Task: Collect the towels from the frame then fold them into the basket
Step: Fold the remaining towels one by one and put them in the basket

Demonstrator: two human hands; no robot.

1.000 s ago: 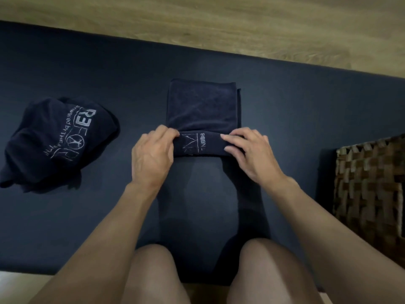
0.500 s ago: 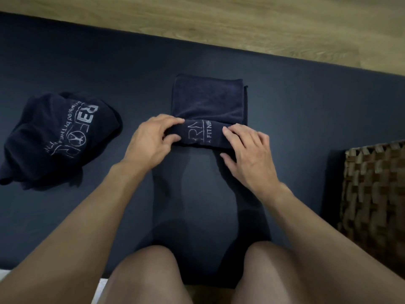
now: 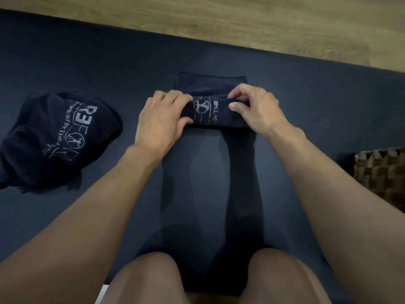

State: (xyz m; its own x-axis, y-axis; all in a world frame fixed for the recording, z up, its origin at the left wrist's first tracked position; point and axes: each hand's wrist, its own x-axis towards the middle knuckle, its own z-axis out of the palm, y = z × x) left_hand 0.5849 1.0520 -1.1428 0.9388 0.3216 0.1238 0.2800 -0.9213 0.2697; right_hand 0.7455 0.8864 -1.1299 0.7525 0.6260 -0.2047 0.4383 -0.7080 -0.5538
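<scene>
A dark navy towel (image 3: 213,113) with white print lies on the dark mat (image 3: 306,110) in front of me, mostly rolled up, with a short flat strip still showing beyond the roll. My left hand (image 3: 162,119) grips the roll's left end, thumb under and fingers over it. My right hand (image 3: 256,108) pinches the right end, fingers curled over the top and thumb on the near face. A second navy towel (image 3: 59,137) with a white logo lies crumpled at the left. The woven basket (image 3: 381,172) stands at the right edge, partly cut off.
The mat covers most of the view, and a wooden floor (image 3: 241,20) runs beyond its far edge. My bare knees (image 3: 217,279) fill the bottom of the view. The basket's inside is out of sight.
Both hands have rolled the towel farther away from me, so the flat part beyond the roll is shorter and the roll thicker. A round logo now faces up.
</scene>
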